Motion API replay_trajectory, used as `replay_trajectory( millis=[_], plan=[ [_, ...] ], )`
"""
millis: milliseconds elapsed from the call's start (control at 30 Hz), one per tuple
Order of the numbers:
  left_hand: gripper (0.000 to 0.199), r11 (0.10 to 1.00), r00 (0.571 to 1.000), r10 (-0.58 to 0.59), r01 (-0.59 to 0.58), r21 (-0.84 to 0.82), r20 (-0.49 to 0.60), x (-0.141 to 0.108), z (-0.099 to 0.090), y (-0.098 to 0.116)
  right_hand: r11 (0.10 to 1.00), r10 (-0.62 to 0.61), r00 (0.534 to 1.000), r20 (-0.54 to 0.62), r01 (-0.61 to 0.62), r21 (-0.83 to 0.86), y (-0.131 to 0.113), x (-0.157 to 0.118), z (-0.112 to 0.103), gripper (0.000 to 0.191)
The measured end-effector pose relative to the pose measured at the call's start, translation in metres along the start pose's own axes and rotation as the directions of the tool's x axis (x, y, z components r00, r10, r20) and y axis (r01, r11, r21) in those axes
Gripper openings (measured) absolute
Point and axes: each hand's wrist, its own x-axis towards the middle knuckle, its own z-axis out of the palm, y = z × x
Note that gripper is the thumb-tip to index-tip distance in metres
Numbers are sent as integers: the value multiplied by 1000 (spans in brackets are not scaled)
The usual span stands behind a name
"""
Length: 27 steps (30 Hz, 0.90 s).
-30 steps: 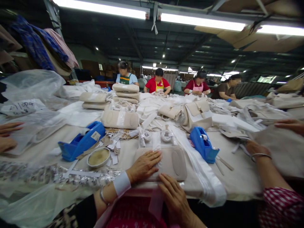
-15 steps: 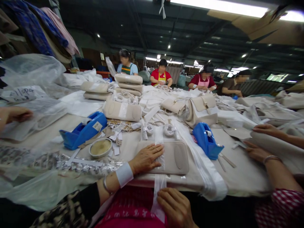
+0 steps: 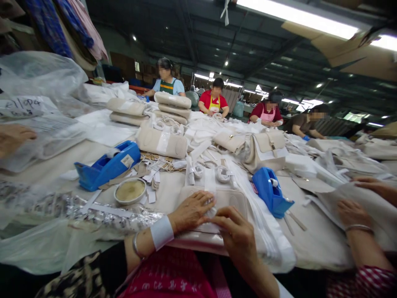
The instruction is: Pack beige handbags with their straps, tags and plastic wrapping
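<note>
A beige handbag (image 3: 231, 196) lies flat before me at the table's front edge, its wrapped handles towards the far side. Down its middle runs a translucent white wrapping strip (image 3: 209, 180). My left hand (image 3: 190, 211) rests on the bag's left half with its fingers stretched across the strip. Close beside those fingertips, my right hand (image 3: 237, 229) pinches the strip's near end, folded up over the bag's front. The exact fold is partly hidden by my fingers.
Blue tape dispensers stand at left (image 3: 108, 165) and right (image 3: 271, 192). Near the left one are a round dish (image 3: 130, 191) and loose tags (image 3: 151, 176). Wrapped bags (image 3: 163, 142) are stacked beyond. Co-workers' hands are at the left (image 3: 14, 138) and right (image 3: 355, 215).
My right hand has risen from below the table edge to the bag's front, bringing the strip's end up with it. My left hand stays on the bag.
</note>
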Motion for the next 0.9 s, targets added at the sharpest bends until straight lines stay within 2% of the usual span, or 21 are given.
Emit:
replay_trajectory(
  millis=[167, 400, 600, 733, 900],
  plan=[
    [52, 993, 996, -26, 16, -117, -85, -2, 9, -5, 983, 128, 989, 78, -116, -144, 33, 41, 11, 14],
    [84, 910, 968, -204, 131, -393, -150, -4, 4, -8, 935, 309, 943, 120, -278, -220, 63, 53, 27, 13],
    [92, 908, 967, -228, 169, -383, -116, -4, -2, -5, 922, 384, 910, 155, -370, -112, 80, 51, 37, 14],
    [104, 930, 974, -205, 164, -330, -94, -3, -3, -5, 936, 344, 924, 168, -323, -136, 86, 49, 44, 15],
    [101, 943, 976, -203, 173, -286, -78, -1, -4, -4, 934, 329, 927, 179, -292, -204, 89, 49, 48, 15]
  ],
)
